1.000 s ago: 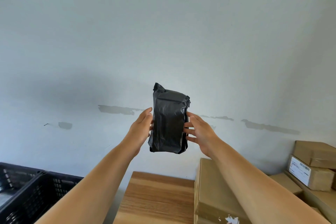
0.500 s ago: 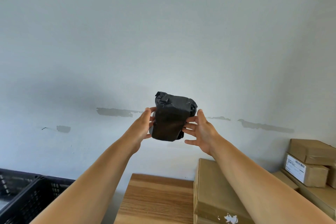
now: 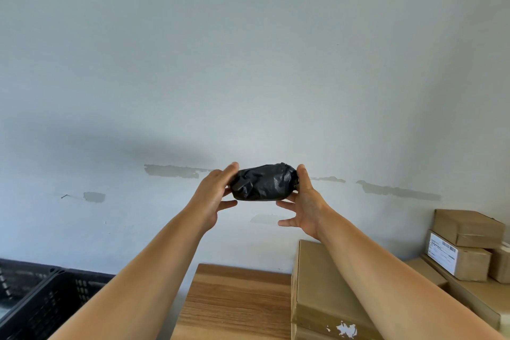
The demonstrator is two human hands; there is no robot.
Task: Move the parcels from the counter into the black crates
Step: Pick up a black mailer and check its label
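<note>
A parcel wrapped in crinkled black plastic (image 3: 263,183) is held up in front of the grey wall, lying sideways, high above the wooden counter (image 3: 234,303). My left hand (image 3: 214,193) grips its left end and my right hand (image 3: 305,201) grips its right end, fingers spread around it. Black crates (image 3: 47,301) stand at the lower left, beside the counter.
A large cardboard box (image 3: 320,292) sits on the counter under my right forearm. More cardboard parcels (image 3: 466,229), one with a white label (image 3: 443,252), are stacked at the far right against the wall.
The black parcel has been tipped from standing upright to lying sideways between my hands. It stays held up in front of the wall.
</note>
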